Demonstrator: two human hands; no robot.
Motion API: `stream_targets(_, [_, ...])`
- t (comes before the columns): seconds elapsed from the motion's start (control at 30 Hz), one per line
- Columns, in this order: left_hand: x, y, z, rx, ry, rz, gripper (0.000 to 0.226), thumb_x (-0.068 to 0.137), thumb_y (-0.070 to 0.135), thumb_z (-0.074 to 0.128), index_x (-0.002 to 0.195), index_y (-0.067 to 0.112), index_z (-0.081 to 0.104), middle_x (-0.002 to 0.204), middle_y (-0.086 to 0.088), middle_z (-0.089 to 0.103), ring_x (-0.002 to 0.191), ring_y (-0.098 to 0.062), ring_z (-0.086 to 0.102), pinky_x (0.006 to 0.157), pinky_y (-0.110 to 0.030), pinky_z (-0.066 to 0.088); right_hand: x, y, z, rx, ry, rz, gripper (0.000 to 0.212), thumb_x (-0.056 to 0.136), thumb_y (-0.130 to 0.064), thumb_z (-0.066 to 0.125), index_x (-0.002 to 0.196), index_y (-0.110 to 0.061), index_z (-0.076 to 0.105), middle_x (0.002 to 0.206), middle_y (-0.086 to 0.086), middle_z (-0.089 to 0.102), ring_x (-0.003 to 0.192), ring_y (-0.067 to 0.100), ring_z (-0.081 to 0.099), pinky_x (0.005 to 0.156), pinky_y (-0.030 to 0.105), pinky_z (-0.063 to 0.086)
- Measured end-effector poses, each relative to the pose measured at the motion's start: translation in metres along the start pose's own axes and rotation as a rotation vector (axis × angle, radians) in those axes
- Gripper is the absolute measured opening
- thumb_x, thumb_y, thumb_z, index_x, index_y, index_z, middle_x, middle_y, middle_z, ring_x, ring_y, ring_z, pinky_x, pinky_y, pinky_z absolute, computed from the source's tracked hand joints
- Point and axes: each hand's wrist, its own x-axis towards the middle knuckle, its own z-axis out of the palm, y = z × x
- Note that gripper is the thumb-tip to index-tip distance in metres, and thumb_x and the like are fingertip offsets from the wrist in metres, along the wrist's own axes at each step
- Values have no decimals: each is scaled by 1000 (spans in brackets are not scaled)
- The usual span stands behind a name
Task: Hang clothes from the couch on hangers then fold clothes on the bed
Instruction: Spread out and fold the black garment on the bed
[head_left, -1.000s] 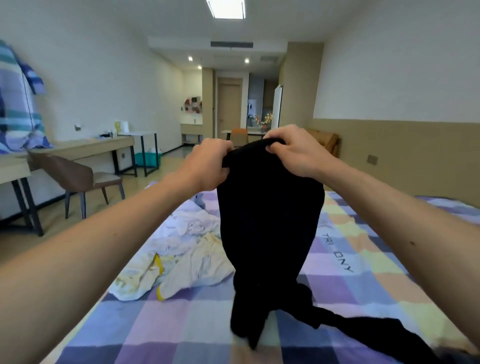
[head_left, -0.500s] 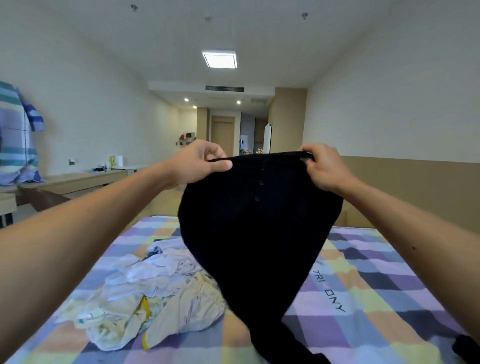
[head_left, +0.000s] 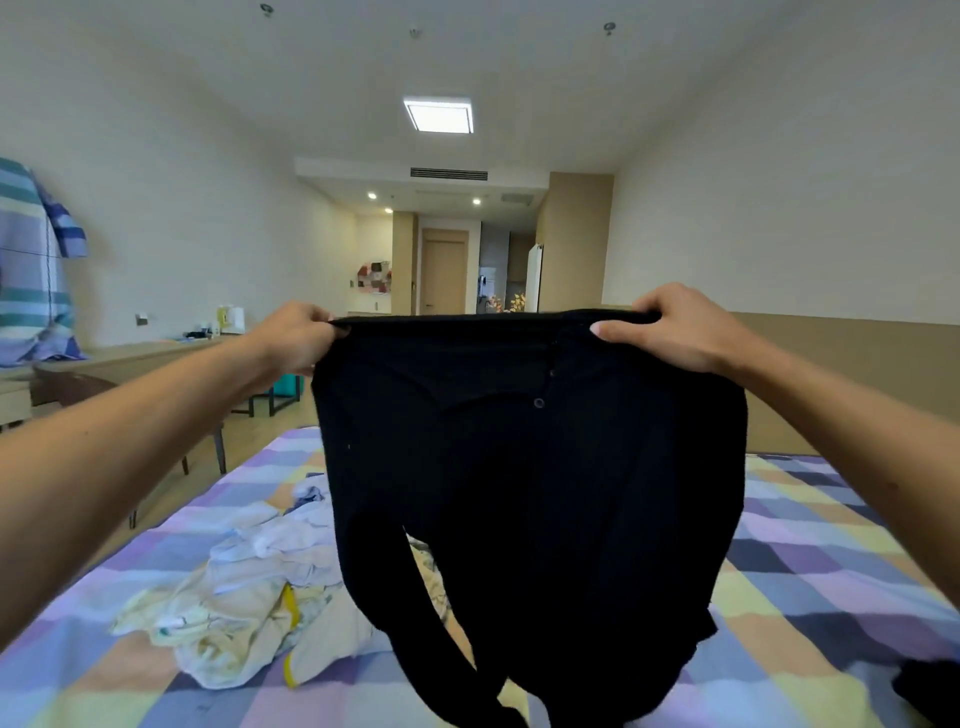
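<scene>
Laundry day: a black garment (head_left: 530, 467) is held up over the bed (head_left: 831, 571), stretched taut along its top edge between two hands; the left hand (head_left: 296, 338) is closed round one corner, the right hand (head_left: 670, 330) round the other, its thumb laid across the front and its fingers curled over the edge. Most of the cloth is hung clear of the checked cover; its lower end is cut off by the frame, so contact with the bed cannot be judged. For a clean fold, the piece would best be lowered flat onto the bare cover to the right, away from the pale heap (head_left: 260, 587) lying at left; the top edge should be held level and tight as it is laid, and the sleeve-like strip at lower left spread out before any crease is made. The garment's kind cannot be settled; the far side of each grip is hidden by cloth; a dark shape (head_left: 930, 691) at the lower right corner is cropped and unidentified; a striped shirt (head_left: 31, 280) is seen hanging at far left, its hanger not made out.
</scene>
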Motion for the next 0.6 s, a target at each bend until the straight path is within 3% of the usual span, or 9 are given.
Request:
stream_targets(0.07, [-6,8,13,-217,-20,-87,23,104,12,47,94,10,67,84,-9,64,72,-19,59,69,-33,53,-4,0,13,-90,-25,112,62,83,-70,65,66,-10,68,64,3,67,62,21,63,60,33,41])
stream_targets(0.13, [-10,23,25,-308,-26,-76,25,105,12,44,98,10,68,87,-8,68,80,-21,63,73,-33,52,-4,1,29,-92,-69,166,57,90,-61,63,71,-8,66,65,6,64,62,24,60,59,33,37])
stream_targets(0.23, [-11,42,31,-307,26,41,27,103,18,47,97,7,71,90,-13,71,84,-24,66,73,-33,49,-5,5,51,343,-147,286,37,102,-35,56,89,-4,71,78,8,69,69,21,62,63,30,42])
stream_targets(0.3, [-10,44,24,-86,96,219,29,99,25,52,89,6,72,84,-17,70,77,-25,63,68,-33,44,-8,15,60,506,-109,342,28,105,-24,52,89,-8,69,77,6,66,69,19,60,61,28,42])
stream_targets(0.33, [-10,40,17,43,135,307,28,97,25,55,81,8,70,76,-14,67,74,-26,60,65,-34,41,-8,24,64,492,-66,335,27,106,-21,50,87,-9,67,73,4,62,67,19,57,60,29,39])
stream_targets(0.4, [-10,28,1,284,189,430,29,94,18,61,65,16,57,62,-1,56,66,-24,52,63,-34,35,-7,48,66,229,52,257,26,101,-10,51,80,-11,66,70,5,59,67,25,54,58,32,35])
stream_targets(0.47, [-9,11,-16,503,209,425,33,91,9,61,63,23,49,61,5,50,67,-27,51,67,-34,35,-13,72,65,-45,115,255,26,89,1,51,73,-18,61,78,9,62,77,34,57,65,37,43])
stream_targets(0.53, [-6,-14,-30,513,185,332,30,93,10,60,66,19,56,62,-1,54,74,-34,56,67,-36,38,-25,92,66,-102,95,327,30,82,6,50,68,-21,56,81,12,64,81,34,57,70,38,47])
stream_targets(0.6, [-7,-41,-34,271,55,162,26,100,22,60,80,8,70,73,-8,67,84,-37,65,72,-36,46,-36,105,68,103,-19,433,31,89,7,47,73,-14,63,77,15,61,77,30,55,67,34,45])
